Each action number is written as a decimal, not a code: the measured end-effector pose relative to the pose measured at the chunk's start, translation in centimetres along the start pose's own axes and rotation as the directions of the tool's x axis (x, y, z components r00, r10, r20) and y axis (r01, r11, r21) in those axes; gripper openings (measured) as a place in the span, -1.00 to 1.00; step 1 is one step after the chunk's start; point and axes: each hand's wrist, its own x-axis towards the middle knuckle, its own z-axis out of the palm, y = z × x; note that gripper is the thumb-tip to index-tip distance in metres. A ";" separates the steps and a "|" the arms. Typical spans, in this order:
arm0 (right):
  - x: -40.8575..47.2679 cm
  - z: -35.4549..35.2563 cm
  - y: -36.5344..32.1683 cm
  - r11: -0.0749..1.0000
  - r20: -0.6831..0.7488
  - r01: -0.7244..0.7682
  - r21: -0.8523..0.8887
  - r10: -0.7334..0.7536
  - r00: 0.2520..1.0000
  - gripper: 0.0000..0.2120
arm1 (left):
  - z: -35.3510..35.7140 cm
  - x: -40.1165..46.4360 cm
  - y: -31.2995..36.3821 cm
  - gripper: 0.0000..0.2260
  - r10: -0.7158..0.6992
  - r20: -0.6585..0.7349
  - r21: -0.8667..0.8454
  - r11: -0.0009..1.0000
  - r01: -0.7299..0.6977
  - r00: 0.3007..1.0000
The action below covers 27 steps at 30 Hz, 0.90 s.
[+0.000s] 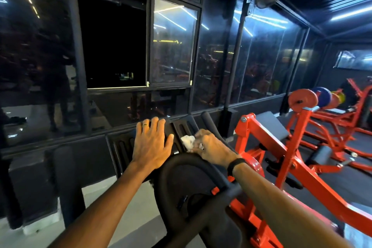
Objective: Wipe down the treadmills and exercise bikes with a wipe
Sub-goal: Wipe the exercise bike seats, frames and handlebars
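Left hand (152, 144) laid flat on black bike console (122, 147), fingers straight, grip released. White wipe (188, 140) at 3 o'clock of left hand, pinched in right hand (209, 145) against console. Looped handlebar (187, 169) at 6 o'clock. Orange machine (267, 147) at 3 o'clock.

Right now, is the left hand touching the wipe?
Apart. The head view shows the left hand flat on the black console, with a strip of console between its thumb and the wipe held by the right hand.
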 end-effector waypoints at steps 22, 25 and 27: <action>-1.5 -2.3 -11.9 0.604 -0.296 0.016 0.797 0.368 0.881 -0.91 | -7.1 -2.1 -0.7 -0.87 -0.081 0.298 -0.661 0.702 0.267 0.951; -2.3 -2.2 -12.1 0.621 -0.338 0.008 0.784 0.415 0.845 -0.95 | -7.3 -2.6 -0.7 -0.86 -0.087 0.285 -0.663 0.701 0.262 0.955; -3.3 -2.3 -11.9 0.639 -0.377 0.012 0.769 0.438 0.816 -0.90 | -7.3 -3.0 -0.3 -0.81 -0.086 0.268 -0.612 0.754 0.238 0.960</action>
